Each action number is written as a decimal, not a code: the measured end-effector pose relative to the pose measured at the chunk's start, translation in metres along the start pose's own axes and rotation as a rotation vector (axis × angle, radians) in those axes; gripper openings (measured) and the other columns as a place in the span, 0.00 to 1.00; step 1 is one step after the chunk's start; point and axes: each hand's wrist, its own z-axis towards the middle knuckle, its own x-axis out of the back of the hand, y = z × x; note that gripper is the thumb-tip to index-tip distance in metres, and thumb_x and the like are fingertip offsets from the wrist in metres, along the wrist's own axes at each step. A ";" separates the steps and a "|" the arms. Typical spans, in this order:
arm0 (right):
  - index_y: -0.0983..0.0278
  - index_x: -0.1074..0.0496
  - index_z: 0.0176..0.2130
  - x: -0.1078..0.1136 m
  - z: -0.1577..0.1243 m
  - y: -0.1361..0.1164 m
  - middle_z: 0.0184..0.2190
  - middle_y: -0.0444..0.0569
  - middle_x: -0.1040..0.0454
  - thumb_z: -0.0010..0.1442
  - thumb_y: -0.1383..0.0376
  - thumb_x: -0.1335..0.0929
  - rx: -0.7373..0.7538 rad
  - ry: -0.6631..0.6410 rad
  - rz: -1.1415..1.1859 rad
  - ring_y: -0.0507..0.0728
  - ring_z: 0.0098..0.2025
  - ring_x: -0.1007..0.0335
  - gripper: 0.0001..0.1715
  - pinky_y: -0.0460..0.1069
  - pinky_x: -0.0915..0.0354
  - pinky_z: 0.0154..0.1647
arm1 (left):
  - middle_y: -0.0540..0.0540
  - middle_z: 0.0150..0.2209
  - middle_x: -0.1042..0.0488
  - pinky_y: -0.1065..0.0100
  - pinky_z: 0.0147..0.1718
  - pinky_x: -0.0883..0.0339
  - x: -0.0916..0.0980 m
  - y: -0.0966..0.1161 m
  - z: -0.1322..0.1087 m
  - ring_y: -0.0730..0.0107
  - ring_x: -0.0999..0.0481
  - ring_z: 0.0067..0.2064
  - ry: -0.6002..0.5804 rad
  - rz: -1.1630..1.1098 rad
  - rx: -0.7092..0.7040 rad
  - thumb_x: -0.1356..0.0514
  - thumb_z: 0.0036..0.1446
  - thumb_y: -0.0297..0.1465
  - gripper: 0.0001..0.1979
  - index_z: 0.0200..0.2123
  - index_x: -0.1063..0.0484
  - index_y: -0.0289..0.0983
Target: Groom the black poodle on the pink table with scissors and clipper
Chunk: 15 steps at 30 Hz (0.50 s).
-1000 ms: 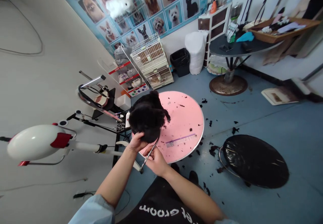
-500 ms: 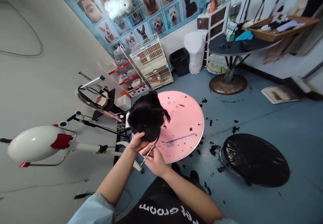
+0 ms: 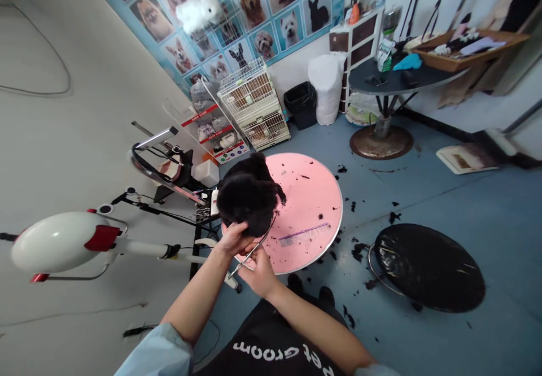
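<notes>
A small black fluffy dog [image 3: 249,192] stands on the round pink grooming table [image 3: 313,195]. My left hand [image 3: 232,239] cups the underside of the dog's head, fingers closed against the fur. My right hand [image 3: 259,271] grips a pair of thin scissors [image 3: 254,246], whose blades point up along the right side of the dog's head. A purple comb [image 3: 302,235] lies on the pink table to the right of my hands. Black fur clippings dot the tabletop.
A white and red dryer [image 3: 63,243] on a stand juts in at the left. A black round stool [image 3: 427,266] stands at the right, with fur clumps on the blue floor. Wire cages [image 3: 254,102], a black bin [image 3: 301,102] and a dark round table [image 3: 389,79] line the back.
My right hand has shifted slightly, and the scissors now lean further over and reach higher beside the dog's head. The dog and my left hand have barely moved.
</notes>
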 end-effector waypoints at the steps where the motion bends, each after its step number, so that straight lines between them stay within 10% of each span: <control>1: 0.61 0.36 0.37 -0.001 0.000 -0.001 0.34 0.45 0.28 0.47 0.69 0.29 -0.006 0.003 -0.011 0.55 0.39 0.27 0.17 0.52 0.30 0.44 | 0.41 0.41 0.21 0.52 0.61 0.42 0.000 0.000 0.000 0.53 0.25 0.51 0.000 0.003 -0.003 0.32 0.44 0.26 0.18 0.41 0.25 0.32; 15: 0.62 0.36 0.35 -0.010 -0.006 -0.005 0.33 0.46 0.27 0.48 0.67 0.30 -0.074 0.075 0.063 0.55 0.36 0.27 0.13 0.51 0.31 0.39 | 0.38 0.45 0.23 0.55 0.62 0.45 0.006 -0.003 0.004 0.56 0.26 0.51 0.006 0.005 0.009 0.31 0.39 0.22 0.20 0.40 0.23 0.31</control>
